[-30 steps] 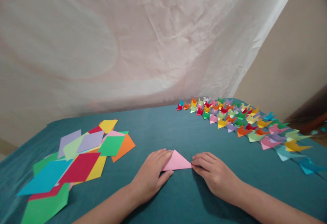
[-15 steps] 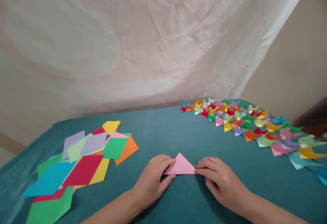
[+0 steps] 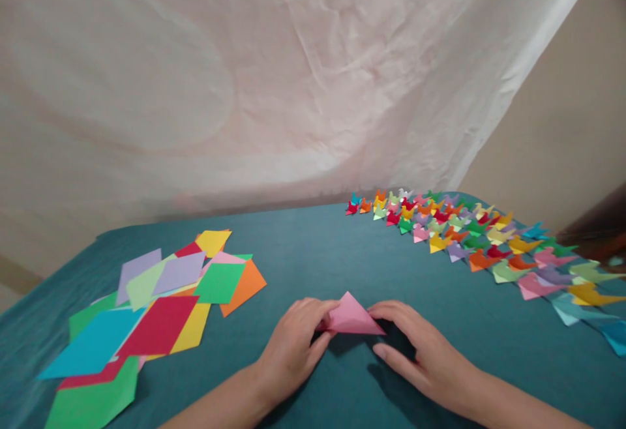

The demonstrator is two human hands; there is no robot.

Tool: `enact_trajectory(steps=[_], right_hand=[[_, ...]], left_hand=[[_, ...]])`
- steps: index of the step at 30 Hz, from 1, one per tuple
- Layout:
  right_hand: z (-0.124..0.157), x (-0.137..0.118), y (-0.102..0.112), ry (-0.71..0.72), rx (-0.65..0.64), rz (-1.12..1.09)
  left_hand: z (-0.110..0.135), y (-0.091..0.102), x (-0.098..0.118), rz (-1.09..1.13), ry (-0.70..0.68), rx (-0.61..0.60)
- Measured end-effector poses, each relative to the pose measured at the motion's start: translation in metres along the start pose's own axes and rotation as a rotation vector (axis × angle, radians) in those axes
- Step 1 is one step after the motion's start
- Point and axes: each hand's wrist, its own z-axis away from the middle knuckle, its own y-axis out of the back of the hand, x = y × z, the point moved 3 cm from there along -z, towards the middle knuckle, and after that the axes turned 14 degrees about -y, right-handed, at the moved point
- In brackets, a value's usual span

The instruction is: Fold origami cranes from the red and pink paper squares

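Observation:
A pink sheet of paper [image 3: 353,317], folded into a triangle with its peak pointing away from me, is tilted slightly up off the cloth near the front middle. Its left corner is pinched between the thumb and fingers of my left hand [image 3: 298,336], which cover that corner. My right hand [image 3: 418,344] is at the paper's right side with thumb and fingers spread apart. The right fingertips are close to the sloping right edge; whether they touch it I cannot tell. The right corner of the triangle sticks out between them.
Loose coloured paper sheets [image 3: 159,325] overlap in a pile on the left. Several rows of small folded paper birds [image 3: 457,233] run along the right side to the back. A teal cloth [image 3: 298,246] covers the table, and a pale fabric sheet [image 3: 274,77] hangs behind it.
The pink paper has been raised off the cloth and tilted. My right hand has let go of the right corner, and its thumb and fingers have spread apart. My left hand keeps its pinch.

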Motion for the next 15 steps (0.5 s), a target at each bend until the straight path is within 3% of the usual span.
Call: enact_trajectory(steps=[5,8,15], right_hand=[[-0.012,-0.009,-0.004,-0.063,-0.068,-0.128],[-0.024,-0.010,-0.009,-0.154,-0.039,-0.243],[-0.042,-0.006,-0.020,-0.223,-0.044,-0.586]], left_hand=[[0.001,-0.002,0.000,0.033,-0.047,0.030],[0.001,-0.002,0.001,0.058,-0.061,0.078],[0.000,-0.001,-0.008,0.228,0.074,0.236]])
